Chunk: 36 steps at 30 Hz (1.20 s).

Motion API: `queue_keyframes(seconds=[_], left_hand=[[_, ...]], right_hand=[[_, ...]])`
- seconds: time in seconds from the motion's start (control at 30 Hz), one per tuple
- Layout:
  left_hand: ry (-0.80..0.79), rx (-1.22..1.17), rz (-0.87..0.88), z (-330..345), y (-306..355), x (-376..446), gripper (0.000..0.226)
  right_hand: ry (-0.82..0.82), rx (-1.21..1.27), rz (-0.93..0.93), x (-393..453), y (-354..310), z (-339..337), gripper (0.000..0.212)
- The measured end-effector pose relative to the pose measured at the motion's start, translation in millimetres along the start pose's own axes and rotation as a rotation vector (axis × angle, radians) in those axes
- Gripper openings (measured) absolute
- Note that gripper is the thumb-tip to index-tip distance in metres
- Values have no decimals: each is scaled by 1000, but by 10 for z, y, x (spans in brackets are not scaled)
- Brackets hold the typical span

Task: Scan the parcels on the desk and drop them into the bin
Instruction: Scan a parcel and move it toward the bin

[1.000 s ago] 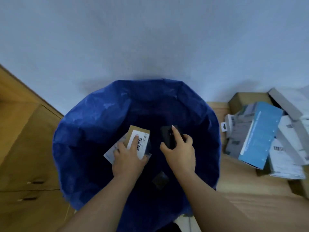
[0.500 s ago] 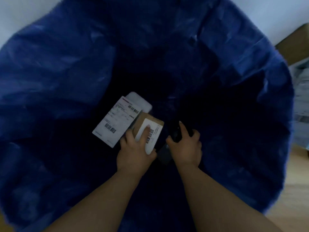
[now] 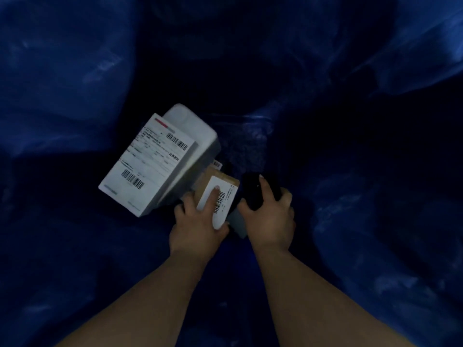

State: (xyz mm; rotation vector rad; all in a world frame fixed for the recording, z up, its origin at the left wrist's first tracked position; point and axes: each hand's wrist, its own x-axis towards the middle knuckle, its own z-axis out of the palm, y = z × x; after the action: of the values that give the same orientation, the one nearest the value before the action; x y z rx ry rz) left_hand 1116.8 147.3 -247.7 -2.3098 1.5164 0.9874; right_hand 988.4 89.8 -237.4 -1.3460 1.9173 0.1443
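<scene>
1. Both bare forearms reach down into a deep bin lined with crinkled dark blue plastic (image 3: 75, 78), whose walls fill the view on every side.
2. The left hand (image 3: 198, 226) grasps a small brown cardboard parcel with a white barcode label (image 3: 218, 194): the index finger lies straight along the label's face, the thumb clamps its lower right edge, and the remaining fingers curl round its left side.
3. The parcel juts out past the left fingertips, tilted, with its barcode just to the right of the index finger.
4. Touching the parcel's far left edge, just beyond the left knuckles, a larger white box with a printed shipping label and two barcodes (image 3: 155, 161) lies tilted in the bin.
5. The right hand (image 3: 270, 216) is clenched round a black handheld scanner (image 3: 253, 189), index finger stretched along its top, thumb on its left side.
6. The scanner sits just right of the parcel, close beside it.
7. A dark grey flat piece (image 3: 238, 221) shows between the two hands, below the parcel; what it is cannot be told.
</scene>
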Motion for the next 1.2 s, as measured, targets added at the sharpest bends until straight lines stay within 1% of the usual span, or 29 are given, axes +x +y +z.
queue_keyframes(seconds=[0.13,0.2,0.27,0.33,0.57,0.8,0.97,1.03,1.2], left_hand=[[0,22,-12,165,-64,69,87],[-25,46,-19,207,-95,81,89],[-45,114,-23,231,-124,73,91],[-25,182,-3,215,-144,43,89],[38,221,0,-79,-86,-132,83],[110,182,-74,-451,-1,-447,79],[239,160,-115,-830,48,-860,82],[303,111,-124,-1027,70,-1055,81],[453,7,-69,-1557,84,-1553,79]], right_hand=[[-18,-8,3,25,27,113,72],[-25,-16,11,33,53,142,72],[-33,-24,21,22,73,156,73],[-36,-23,24,-14,68,152,72],[-32,-32,-26,-216,-61,12,73],[-18,-60,-154,-525,-211,-340,70],[34,-25,-240,-877,-324,-707,68],[65,15,-269,-1051,-398,-888,68],[202,183,-353,-1618,-581,-1259,67]])
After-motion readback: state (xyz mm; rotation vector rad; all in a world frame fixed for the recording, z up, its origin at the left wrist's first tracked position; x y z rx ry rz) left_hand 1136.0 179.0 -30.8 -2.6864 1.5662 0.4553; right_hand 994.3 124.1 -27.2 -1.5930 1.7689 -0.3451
